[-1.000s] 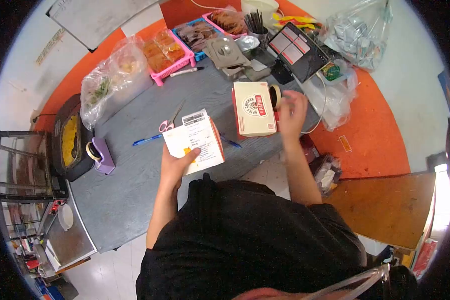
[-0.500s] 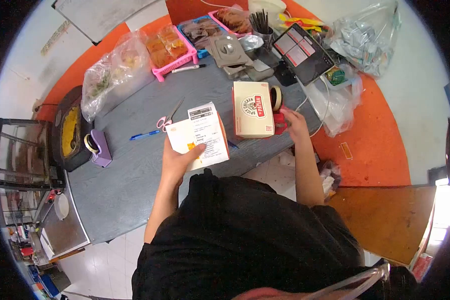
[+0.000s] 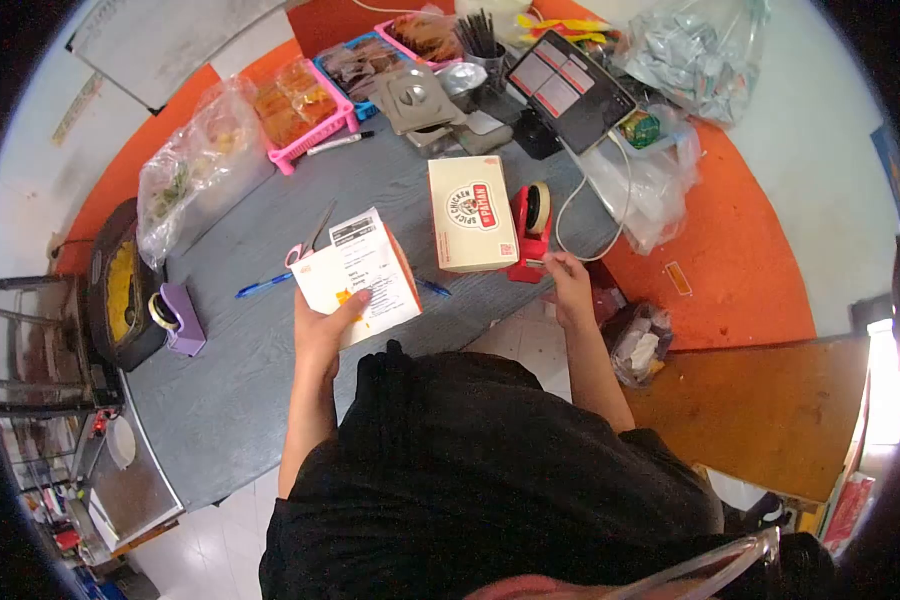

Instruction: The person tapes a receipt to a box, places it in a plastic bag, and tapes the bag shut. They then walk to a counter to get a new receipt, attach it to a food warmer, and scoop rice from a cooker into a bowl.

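My left hand (image 3: 322, 330) grips a small white and orange carton (image 3: 320, 272), the thumb pressed over a printed receipt (image 3: 372, 262) lying on its face. My right hand (image 3: 572, 288) is at the near end of a red tape dispenser (image 3: 526, 268), fingertips pinched by its cutter on what looks like the tape's pale end. The roll of tape (image 3: 538, 208) sits in the dispenser. Just left of it stands a cream box printed "Spicy Chicken" (image 3: 450, 240). Scissors with pink handles (image 3: 296, 254) are partly behind the carton, and a blue pen (image 3: 262, 287) lies beside them.
A purple tape dispenser (image 3: 182, 320) stands at the left. Along the back are a plastic bag (image 3: 205, 150), a pink basket (image 3: 315, 148), metal lids (image 3: 420, 98) and a tablet (image 3: 570, 92). A white cable (image 3: 625, 190) loops at the right.
The view has shifted, so the table items appear further left. My right hand's fingers have come together at the dispenser's near end, and more of the dispenser shows. My left hand keeps hold of the carton.
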The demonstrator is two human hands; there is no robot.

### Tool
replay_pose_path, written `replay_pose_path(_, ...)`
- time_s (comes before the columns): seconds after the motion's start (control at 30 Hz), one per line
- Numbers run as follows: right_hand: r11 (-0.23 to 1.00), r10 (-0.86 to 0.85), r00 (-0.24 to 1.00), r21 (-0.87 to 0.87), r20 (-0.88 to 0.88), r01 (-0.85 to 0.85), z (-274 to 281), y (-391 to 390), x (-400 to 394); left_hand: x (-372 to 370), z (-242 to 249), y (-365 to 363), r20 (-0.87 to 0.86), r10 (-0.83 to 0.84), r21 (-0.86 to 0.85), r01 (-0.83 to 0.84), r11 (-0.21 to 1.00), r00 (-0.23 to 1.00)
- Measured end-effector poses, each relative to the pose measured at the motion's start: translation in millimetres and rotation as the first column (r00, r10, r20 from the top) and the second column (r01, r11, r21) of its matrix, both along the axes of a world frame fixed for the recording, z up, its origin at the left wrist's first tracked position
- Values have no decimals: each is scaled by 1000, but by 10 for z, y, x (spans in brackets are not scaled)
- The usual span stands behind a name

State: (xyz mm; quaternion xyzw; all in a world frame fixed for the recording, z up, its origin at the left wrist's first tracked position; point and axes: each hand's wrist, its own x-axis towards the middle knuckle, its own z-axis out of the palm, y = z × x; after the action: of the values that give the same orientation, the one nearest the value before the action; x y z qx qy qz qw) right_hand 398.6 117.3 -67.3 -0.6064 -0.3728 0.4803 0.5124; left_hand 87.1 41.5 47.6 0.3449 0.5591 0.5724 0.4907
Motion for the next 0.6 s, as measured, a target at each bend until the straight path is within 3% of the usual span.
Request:
replay_pose_path(0.03, 972, -64, 956, -236, -287, -6, 208, -44, -98, 6, -5, -1, -6, -2, -9, 2, 1000, 1000)
replay_pose_path(0.07, 972, -76, 954, -234, -289, 6, 208, -60, -161, 10, -7, 6, -12, -4, -15, 4, 1000, 1000)
replay_pose_path(0.13, 985, -163, 824, -142, -543, 101, 197, -86, -270, 29, -12, 13, -18, -16, -17, 16, 1000, 1000)
replay_pose_path(0.17, 984, -170, 821, -139, -545, 111, 132, -101, -343, 36, -19, 11, -14, -1, -38, 0, 999, 1000)
replay_pose_path(0.23, 938, -231, 858, 129, -459, 322, -178, -132, -457, 26, -38, 5, -10, 9, -56, -10, 998, 1000)
replay_pose_path(0.27, 913, -201, 932, 287, -302, 290, -404, -123, -444, 9, -54, 4, -24, 7, -55, -8, 998, 1000)
replay_pose_path(0.3, 912, -200, 932, 289, -303, 290, -431, -158, -458, -5, -64, 8, -39, 8, -55, -10, 998, 999)
replay_pose_path(0.37, 865, -285, 954, 455, 94, 213, -475, -241, -494, -16, -64, 10, -30, 7, -55, -9, 998, 1000)
replay_pose_path(0.4, 867, -283, 954, 452, 96, 212, -636, -228, -458, -18, -62, 5, -21, 6, -54, -7, 999, 1000)
replay_pose_path(0.47, 904, -320, 887, 387, 332, 181, -1011, -148, -318, -5, -46, 5, -14, 3, -49, -3, 999, 1000)
replay_pose_path(0.5, 905, -319, 886, 385, 335, 180, -951, -130, -278, 4, -43, -1, -8, -2, -43, 2, 999, 1000)
replay_pose_path(0.53, 913, -246, 966, 353, 79, 203, -797, -96, -250, 9, -51, -1, -5, -3, -46, 3, 999, 1000)
replay_pose_path(0.57, 924, -165, 968, 315, -188, 218, -679, -65, -228, 7, -62, 3, 11, -7, -40, 8, 999, 1000)
replay_pose_path(0.6, 924, -167, 968, 313, -189, 220, -616, -25, -194, 0, -64, 3, 25, -12, -32, 13, 999, 1000)
